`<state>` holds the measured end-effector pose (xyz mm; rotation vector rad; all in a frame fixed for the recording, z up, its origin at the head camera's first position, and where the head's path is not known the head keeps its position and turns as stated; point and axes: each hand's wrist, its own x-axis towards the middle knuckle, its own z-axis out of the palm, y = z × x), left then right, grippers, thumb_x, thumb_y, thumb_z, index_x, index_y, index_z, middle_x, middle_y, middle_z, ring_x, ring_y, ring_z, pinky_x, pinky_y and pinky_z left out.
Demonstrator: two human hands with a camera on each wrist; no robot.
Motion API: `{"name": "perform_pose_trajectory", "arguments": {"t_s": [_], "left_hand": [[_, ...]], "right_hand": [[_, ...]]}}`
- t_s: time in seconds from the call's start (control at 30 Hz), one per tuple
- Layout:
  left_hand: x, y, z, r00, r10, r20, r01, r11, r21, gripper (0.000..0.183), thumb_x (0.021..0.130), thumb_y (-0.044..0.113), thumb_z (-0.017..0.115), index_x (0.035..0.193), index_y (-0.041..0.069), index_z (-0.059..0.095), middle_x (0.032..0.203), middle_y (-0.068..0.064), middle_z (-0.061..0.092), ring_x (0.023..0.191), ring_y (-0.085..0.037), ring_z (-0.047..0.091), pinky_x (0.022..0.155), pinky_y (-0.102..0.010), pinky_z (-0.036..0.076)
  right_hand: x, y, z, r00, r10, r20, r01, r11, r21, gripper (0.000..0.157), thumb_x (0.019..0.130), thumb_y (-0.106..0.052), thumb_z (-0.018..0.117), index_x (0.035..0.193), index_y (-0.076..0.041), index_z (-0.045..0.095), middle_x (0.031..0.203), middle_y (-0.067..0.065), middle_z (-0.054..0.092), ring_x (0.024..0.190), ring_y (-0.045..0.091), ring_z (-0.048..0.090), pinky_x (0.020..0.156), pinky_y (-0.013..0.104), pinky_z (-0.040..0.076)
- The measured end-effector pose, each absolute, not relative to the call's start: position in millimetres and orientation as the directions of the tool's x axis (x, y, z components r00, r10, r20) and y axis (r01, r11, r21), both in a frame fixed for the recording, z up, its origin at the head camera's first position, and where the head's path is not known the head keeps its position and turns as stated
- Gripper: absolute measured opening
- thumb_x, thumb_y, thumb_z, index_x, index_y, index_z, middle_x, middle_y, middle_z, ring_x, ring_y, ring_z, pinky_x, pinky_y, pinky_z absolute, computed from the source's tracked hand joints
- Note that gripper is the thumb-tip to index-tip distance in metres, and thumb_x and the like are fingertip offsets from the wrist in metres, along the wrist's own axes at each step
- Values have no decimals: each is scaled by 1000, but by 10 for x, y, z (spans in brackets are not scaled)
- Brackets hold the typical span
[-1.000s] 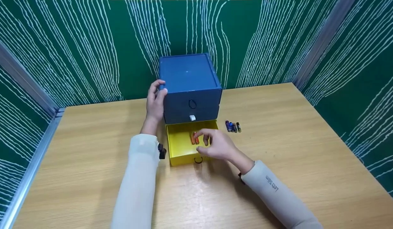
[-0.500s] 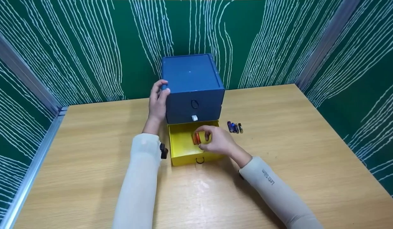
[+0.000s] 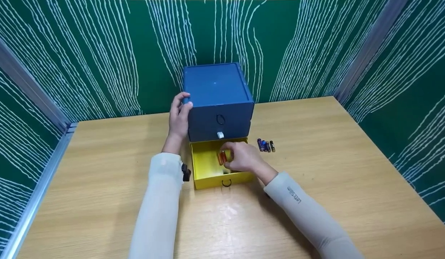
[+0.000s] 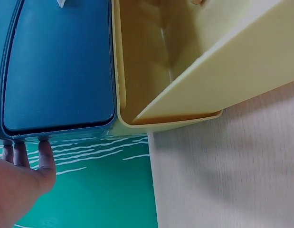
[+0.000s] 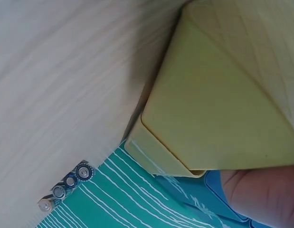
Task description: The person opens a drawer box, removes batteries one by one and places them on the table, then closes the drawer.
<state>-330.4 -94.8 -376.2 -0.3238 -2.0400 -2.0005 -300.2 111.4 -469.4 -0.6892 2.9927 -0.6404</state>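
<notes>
My left hand (image 3: pixel 178 120) rests on the left front edge of the blue drawer box (image 3: pixel 217 84). In the left wrist view its fingers (image 4: pixel 46 159) touch the side of the box. Below, the yellow drawer (image 3: pixel 208 182) is pulled out. My right hand (image 3: pixel 244 157) reaches down into it, thumb and forefinger at the two ends of an orange battery (image 3: pixel 224 157), pinching it; a second orange one lies right beside it. In the right wrist view the drawer's side (image 5: pixel 218 104) hides the fingertips, and only part of the hand (image 5: pixel 260 194) shows.
Several dark batteries (image 3: pixel 266 145) lie side by side on the wooden table (image 3: pixel 100 201), right of the drawer. The upper blue drawer is closed, with a small white tab (image 3: pixel 220 135) beneath its black loop handle. Green walls with white lines (image 3: pixel 157 90) stand behind and at both sides.
My right hand has lowered into the drawer, and its thumb and forefinger have closed in on the orange battery. My left hand stays on the box. The view shifted slightly.
</notes>
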Motion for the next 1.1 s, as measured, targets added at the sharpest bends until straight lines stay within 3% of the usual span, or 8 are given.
{"name": "perform_pose_trajectory", "arguments": {"t_s": [0.23, 0.57, 0.8, 0.93, 1.1], "left_hand": [[-3451, -964, -3895, -941, -37, 338, 337, 21, 941, 30, 88, 28, 42, 117, 24, 43, 133, 2, 32, 114, -19, 36, 96, -40, 31], [-3501, -958, -3945, -935, -53, 351, 350, 25, 936, 29, 86, 33, 42, 115, 29, 44, 132, 5, 34, 113, -17, 37, 96, -40, 31], [-3506, -969, -3950, -937, -56, 345, 344, 26, 938, 29, 86, 32, 43, 115, 28, 44, 132, 5, 34, 114, -17, 37, 96, -41, 30], [-3507, -973, -3953, -937, -55, 346, 345, 21, 938, 29, 87, 31, 42, 115, 27, 44, 132, 5, 34, 114, -17, 36, 96, -40, 30], [-3355, -946, -3801, -938, -44, 344, 344, 7, 939, 32, 88, 24, 40, 119, 16, 42, 133, -2, 33, 114, -21, 36, 97, -41, 29]], "right_hand": [[-3026, 1086, -4728, -908, -412, 80, -415, 857, -305, 50, 62, -37, 69, 109, -26, 58, 72, -8, 59, 54, 11, 48, 45, 28, 35], [-3046, 1059, -4748, -924, -380, 37, -378, 894, -239, 54, 62, -38, 69, 114, -27, 56, 67, -7, 56, 55, 14, 48, 44, 29, 34], [-3061, 1029, -4764, -932, -363, -2, -359, 923, -135, 58, 63, -45, 66, 116, -26, 54, 77, -4, 61, 63, 15, 50, 50, 30, 37], [-3060, 1022, -4765, -932, -362, -9, -358, 927, -114, 56, 64, -46, 65, 114, -25, 54, 72, -4, 59, 62, 16, 50, 49, 30, 37], [-3065, 1015, -4765, -932, -361, -12, -358, 927, -109, 51, 66, -45, 64, 111, -24, 54, 66, -4, 55, 60, 17, 50, 47, 30, 35]]}}
